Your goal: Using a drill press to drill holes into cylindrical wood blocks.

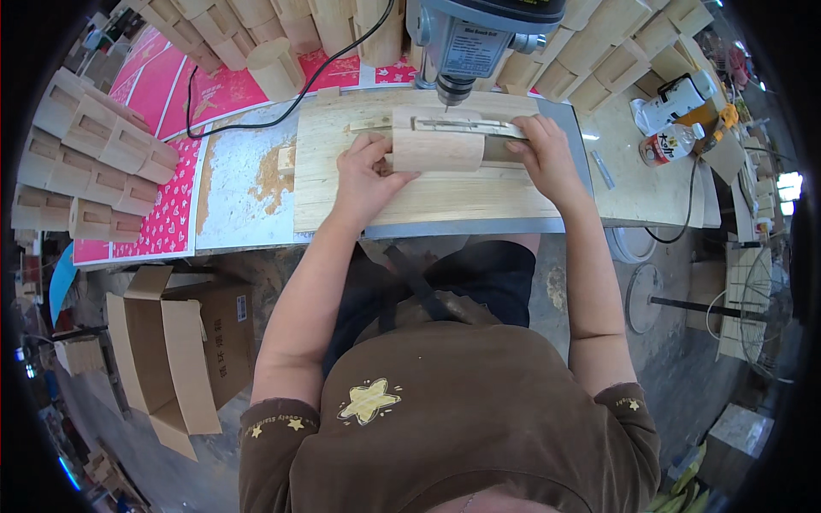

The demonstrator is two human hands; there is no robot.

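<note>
A pale wooden block (438, 152) with a rounded surface lies on the wooden board under the bench drill (466, 43). My left hand (368, 173) grips the block's left end, with thumb and fingers closed on it. Along the block's slot lies a narrow, light, metal-looking strip (462, 126), which sticks out past the block on the right. My right hand (547, 156) pinches the outer end of this strip. The drill bit (446, 107) hangs just behind the strip in this view; whether it touches anything I cannot tell.
Slotted wooden blocks are stacked at the left (103, 141) and along the back. A black cable (299, 98) loops over the bench. A bottle (671, 145) and a clear narrow piece (603, 169) are on the right. An opened cardboard box (184, 350) stands on the floor.
</note>
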